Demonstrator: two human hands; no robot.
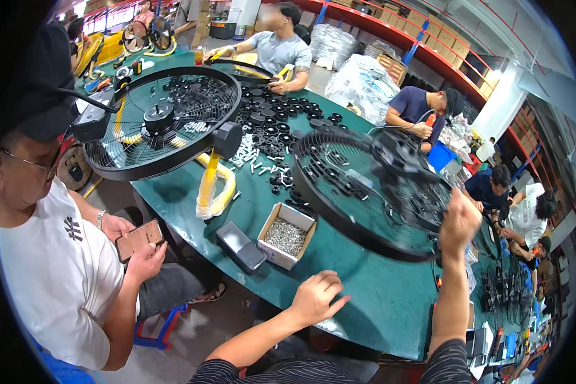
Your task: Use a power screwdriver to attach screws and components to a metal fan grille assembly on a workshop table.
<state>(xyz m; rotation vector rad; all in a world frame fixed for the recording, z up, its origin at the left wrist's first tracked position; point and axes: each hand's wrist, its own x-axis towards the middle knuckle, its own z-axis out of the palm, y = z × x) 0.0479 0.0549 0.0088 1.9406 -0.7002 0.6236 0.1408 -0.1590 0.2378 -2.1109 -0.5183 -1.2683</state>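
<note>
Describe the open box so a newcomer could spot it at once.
On the green table, near the edge, beyond and left of the person's left hand, sits an open cardboard box. Unlike the dark block to its left, it holds tiny silvery metal pieces.

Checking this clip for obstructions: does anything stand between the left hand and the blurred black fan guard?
Nothing visible does: only green tabletop shows between the left hand and the rim of the fan guard. The open carton of metal parts sits left of that gap.
</note>
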